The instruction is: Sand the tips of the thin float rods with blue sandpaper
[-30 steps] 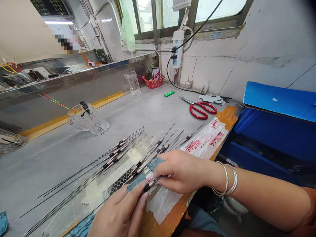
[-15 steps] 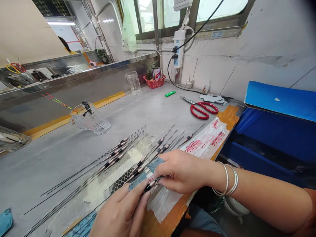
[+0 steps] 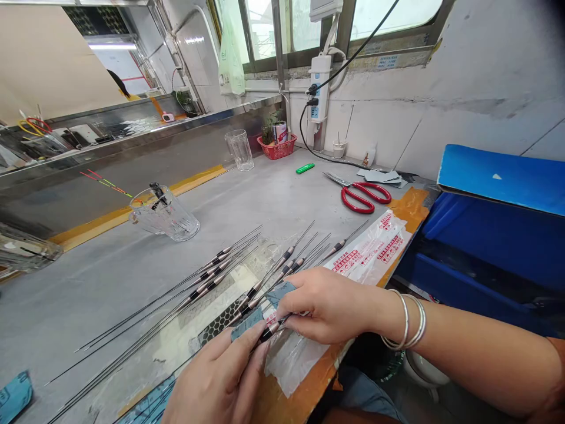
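Note:
Near the table's front edge, my left hand (image 3: 220, 374) is closed on a dark fishing float (image 3: 267, 334), with a piece of blue-grey sandpaper (image 3: 248, 325) under the fingers. My right hand (image 3: 320, 306) pinches another piece of blue-grey sandpaper (image 3: 280, 292) around the thin stem of the same float, just right of its body. Beyond my hands lies a group of similar floats (image 3: 286, 268) with black and pale bodies. More floats with long thin stems (image 3: 194, 292) lie in a bundle to the left.
Red-handled scissors (image 3: 358, 197), a green cutter (image 3: 305, 168) and grey paper pieces (image 3: 380, 177) lie further back. A glass mug (image 3: 176, 218) lies tilted at the left, and a glass (image 3: 241, 151) stands by a red basket (image 3: 278, 147). Blue bins (image 3: 485, 253) stand at the right.
The view has shifted slightly, so things on the left appear a little further right. Both hands keep their hold on the float and sandpaper, with almost no visible movement.

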A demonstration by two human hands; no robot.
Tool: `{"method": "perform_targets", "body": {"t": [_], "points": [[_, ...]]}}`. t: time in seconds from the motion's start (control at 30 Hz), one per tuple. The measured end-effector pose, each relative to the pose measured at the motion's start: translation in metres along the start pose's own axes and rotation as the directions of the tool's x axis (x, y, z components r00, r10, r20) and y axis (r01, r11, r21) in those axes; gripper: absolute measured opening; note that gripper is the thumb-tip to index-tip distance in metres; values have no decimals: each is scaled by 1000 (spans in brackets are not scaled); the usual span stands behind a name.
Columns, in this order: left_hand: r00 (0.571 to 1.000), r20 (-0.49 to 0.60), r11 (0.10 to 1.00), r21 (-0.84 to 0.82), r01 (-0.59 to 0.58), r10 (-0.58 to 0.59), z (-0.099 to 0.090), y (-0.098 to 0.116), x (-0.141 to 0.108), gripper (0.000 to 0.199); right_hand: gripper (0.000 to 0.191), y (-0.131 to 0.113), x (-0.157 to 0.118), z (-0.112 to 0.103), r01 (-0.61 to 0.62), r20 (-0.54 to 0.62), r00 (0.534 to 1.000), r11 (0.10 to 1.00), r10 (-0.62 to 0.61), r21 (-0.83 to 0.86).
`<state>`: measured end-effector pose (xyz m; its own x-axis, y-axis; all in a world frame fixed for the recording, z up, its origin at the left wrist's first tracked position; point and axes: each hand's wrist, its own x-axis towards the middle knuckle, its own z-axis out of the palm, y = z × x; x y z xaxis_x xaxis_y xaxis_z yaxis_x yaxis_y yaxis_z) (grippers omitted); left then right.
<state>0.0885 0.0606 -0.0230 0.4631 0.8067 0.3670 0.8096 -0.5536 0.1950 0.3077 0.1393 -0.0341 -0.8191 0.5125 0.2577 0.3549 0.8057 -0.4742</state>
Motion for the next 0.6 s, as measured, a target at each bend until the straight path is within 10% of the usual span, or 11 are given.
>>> {"method": "perform_targets", "body": {"t": [0.27,0.6], "points": [[997,49,998,12,57,-58,2,-5,-6,29,21,-10,-21,-4,152,-201,966,987,-160,-55],[975,-95,963,168,213,-199,-23,-5,-30,28,34,-47,-30,39,150,-50,987,988,-151,-22]]}}
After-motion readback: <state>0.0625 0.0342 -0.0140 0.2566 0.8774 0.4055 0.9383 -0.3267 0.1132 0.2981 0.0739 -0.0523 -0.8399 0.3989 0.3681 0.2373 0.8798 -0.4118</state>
